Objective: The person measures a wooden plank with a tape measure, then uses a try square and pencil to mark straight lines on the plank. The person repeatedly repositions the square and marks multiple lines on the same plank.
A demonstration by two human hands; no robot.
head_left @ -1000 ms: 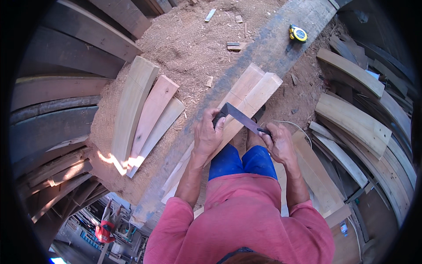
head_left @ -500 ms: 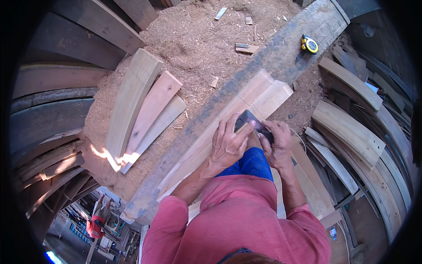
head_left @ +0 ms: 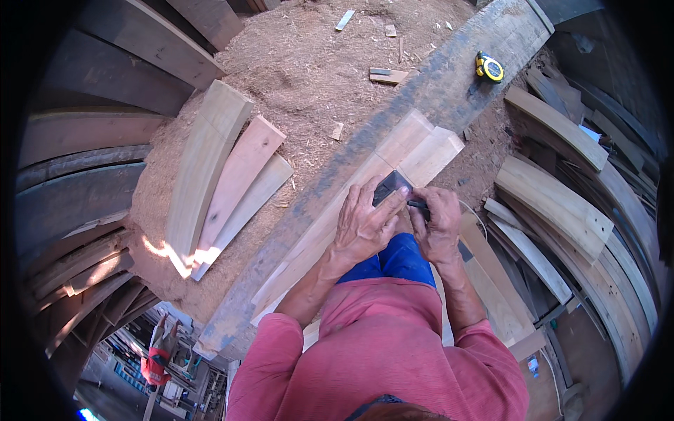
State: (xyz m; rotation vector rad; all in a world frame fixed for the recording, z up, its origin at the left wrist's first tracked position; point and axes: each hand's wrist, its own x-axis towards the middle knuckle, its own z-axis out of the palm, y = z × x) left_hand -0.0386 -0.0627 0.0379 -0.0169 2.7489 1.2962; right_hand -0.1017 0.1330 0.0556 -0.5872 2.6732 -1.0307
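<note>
Close in front of my body, my left hand (head_left: 360, 223) grips a dark, flat-sided rectangular block (head_left: 388, 184); its exact kind is unclear. My right hand (head_left: 439, 223) pinches a small black stick-like piece (head_left: 419, 205) against or right beside the block's near end. Most of that piece is hidden by the fingers. Below both hands, pale wooden boards (head_left: 430, 156) lie side by side along a long, worn plank (head_left: 449, 91) that runs diagonally. A thin line crosses the boards just beyond the block.
A yellow and black tape measure (head_left: 490, 69) rests on the plank's far end. Three cut boards (head_left: 239, 179) lie on sawdust (head_left: 302, 70) to the left. Stacked timber (head_left: 554, 203) lines the right side, and dark planks (head_left: 84, 182) the left. Another person (head_left: 156, 361) is at the far lower left.
The black piece in my right hand now shows as a narrow stick, after the fingers shifted slightly. My left hand keeps hold of the block. The view has moved a little.
</note>
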